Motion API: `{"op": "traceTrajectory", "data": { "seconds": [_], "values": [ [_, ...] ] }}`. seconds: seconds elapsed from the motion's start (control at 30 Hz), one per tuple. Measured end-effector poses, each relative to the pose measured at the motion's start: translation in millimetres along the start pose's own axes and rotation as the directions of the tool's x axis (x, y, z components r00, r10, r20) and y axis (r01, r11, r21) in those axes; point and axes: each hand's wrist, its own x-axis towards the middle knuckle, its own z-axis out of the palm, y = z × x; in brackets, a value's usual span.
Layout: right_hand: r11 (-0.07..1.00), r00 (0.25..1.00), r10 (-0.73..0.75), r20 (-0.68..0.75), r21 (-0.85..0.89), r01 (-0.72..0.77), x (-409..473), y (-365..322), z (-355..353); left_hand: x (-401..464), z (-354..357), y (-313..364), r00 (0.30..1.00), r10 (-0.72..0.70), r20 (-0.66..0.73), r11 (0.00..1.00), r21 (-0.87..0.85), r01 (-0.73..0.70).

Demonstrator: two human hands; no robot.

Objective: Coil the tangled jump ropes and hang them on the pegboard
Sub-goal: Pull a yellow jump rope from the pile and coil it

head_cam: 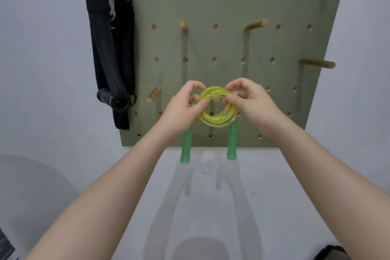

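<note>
Single head cam, wide-angle, worn by the person. Faces forward and slightly down, square-on to the pegboard (232, 6), which fills the upper middle of frame. Close range: both forearms run in from the bottom corners. White table (274, 196) fills the lower middle, its far edge meeting the pegboard's bottom edge.
</note>
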Motion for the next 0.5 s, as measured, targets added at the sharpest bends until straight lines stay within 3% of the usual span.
{"op": "traceTrajectory", "data": {
  "seconds": [0.13, 0.3, 0.43, 0.5],
  "values": [
    [0.995, 0.998, -0.018, -0.064, -0.095, 0.012, 41, 28, 10, 50, -7, -24, 0.999, 0.026, 0.044, 0.993, 0.113, -0.031],
    [0.998, 0.995, 0.027, -0.092, -0.054, -0.032, 73, 69, 16, 84, 11, -56, 0.998, 0.047, 0.04, 0.971, 0.232, -0.055],
    [0.964, 0.984, -0.072, -0.165, -0.266, 0.026, 94, 82, 2, 101, 27, -68, 0.993, 0.091, -0.07, 0.958, 0.278, -0.068],
    [0.88, 0.975, -0.175, -0.136, -0.465, 0.093, 99, 87, -1, 108, 34, -72, 0.977, 0.154, -0.15, 0.924, 0.372, -0.088]
  ]
}}
